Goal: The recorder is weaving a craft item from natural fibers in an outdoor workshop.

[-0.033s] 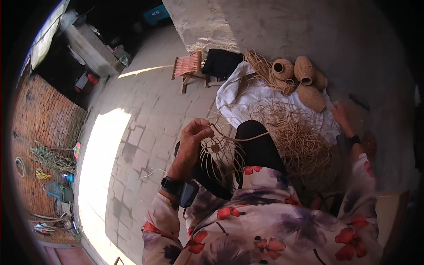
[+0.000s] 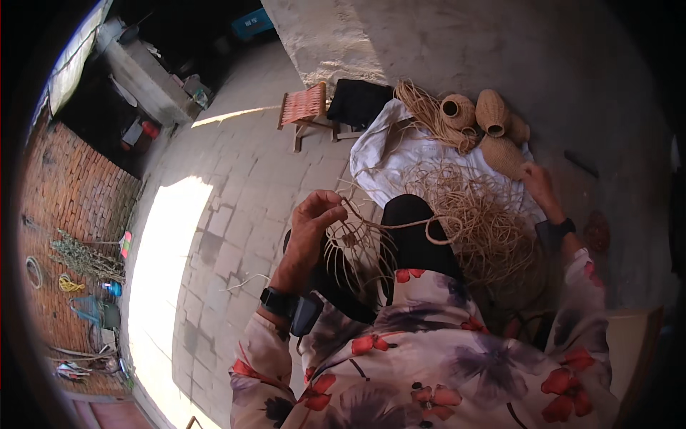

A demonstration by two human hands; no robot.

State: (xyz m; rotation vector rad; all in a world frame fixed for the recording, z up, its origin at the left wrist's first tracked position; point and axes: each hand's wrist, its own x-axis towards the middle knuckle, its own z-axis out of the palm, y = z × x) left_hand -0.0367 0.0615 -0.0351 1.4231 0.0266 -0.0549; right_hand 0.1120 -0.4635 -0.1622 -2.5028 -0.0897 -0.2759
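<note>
My left hand (image 2: 319, 212) is closed in a pinch on the edge of a part-woven cord basket (image 2: 351, 242), an open cage of thin tan strands hanging between my knees. From this pinch a tan cord (image 2: 400, 226) crosses my right thigh and curls into a loose loop. Out to the right, my right hand (image 2: 541, 189) is raised beside the finished woven vessels, its fingers drawn together. Whatever is between them is too small to make out. Below and left of that hand spreads a tangled heap of cord (image 2: 486, 225).
A white cloth sack (image 2: 375, 161) lies under the heap. On it rest several woven vessels (image 2: 493, 114) and a cord bundle (image 2: 414, 104). A folding stool (image 2: 303, 105) and black cloth (image 2: 357, 101) stand ahead. A dark stick-like object (image 2: 582, 164) lies right; brick wall (image 2: 78, 193) at left.
My right hand has come a little left and nearer to me. The cord over my thigh has slackened from a straight line into a loop. My left hand is almost unmoved.
</note>
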